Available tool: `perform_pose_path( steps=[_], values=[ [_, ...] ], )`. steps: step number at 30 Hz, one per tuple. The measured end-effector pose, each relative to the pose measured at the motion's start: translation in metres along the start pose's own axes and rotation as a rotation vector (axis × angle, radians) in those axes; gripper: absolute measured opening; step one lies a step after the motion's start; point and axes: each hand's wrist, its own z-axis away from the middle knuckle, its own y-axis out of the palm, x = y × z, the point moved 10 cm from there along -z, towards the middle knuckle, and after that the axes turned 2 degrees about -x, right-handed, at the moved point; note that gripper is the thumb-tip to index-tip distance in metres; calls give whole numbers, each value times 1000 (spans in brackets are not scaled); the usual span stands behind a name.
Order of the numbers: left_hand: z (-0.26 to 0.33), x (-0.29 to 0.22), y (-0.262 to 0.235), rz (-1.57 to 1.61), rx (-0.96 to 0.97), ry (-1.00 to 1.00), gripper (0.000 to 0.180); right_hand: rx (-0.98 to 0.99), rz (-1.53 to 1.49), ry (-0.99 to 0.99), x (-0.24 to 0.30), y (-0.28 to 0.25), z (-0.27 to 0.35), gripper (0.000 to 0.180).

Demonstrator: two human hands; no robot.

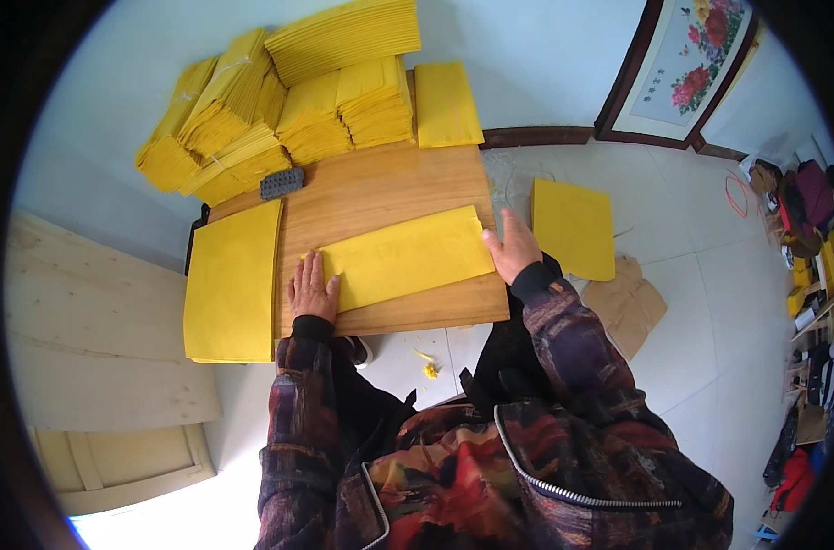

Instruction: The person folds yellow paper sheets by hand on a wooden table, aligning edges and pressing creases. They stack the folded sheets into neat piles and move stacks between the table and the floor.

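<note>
A long folded strip of yellow paper (408,257) lies slightly askew on the wooden table (380,188), its right end higher than its left. Over its left end, my left hand (313,289) rests flat with the fingers stretched out. My right hand (516,247) is at the strip's right end, its thumb by the paper's edge and its fingers apart and pointing away from me. To the left of my left hand is a stack of flat yellow sheets (231,284), reaching over the table's front left edge.
Bundles of folded yellow paper (311,110) are piled along the table's back, with a dark grey textured block (282,183) before them. More yellow sheets (573,229) stand right of the table, near brown paper (628,304) on the floor. A framed flower picture (681,69) leans by the wall.
</note>
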Motion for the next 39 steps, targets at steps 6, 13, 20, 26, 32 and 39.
perform_pose_path(
  steps=[6, 13, 20, 26, 32, 39],
  values=[
    [6, -1, 1, 23, 46, -28, 60, -97, -144, -85, -18, -25, 37, 40],
    [36, -12, 1, 32, 103, -82, 61, -28, -133, -121, -8, -28, 48, 33],
    [50, -13, 1, 83, 138, -110, 59, -1, -20, -172, 8, -29, 52, 37],
    [73, 9, -31, 675, -302, -24, 48, -66, 116, -228, 14, -30, 52, 36],
    [124, 51, -20, 1230, -488, -365, 26, 88, 111, -90, -4, -12, 44, 44],
    [132, 45, 26, 1467, -156, -816, 36, 136, 28, -12, -18, -4, 31, 42]
  ],
)
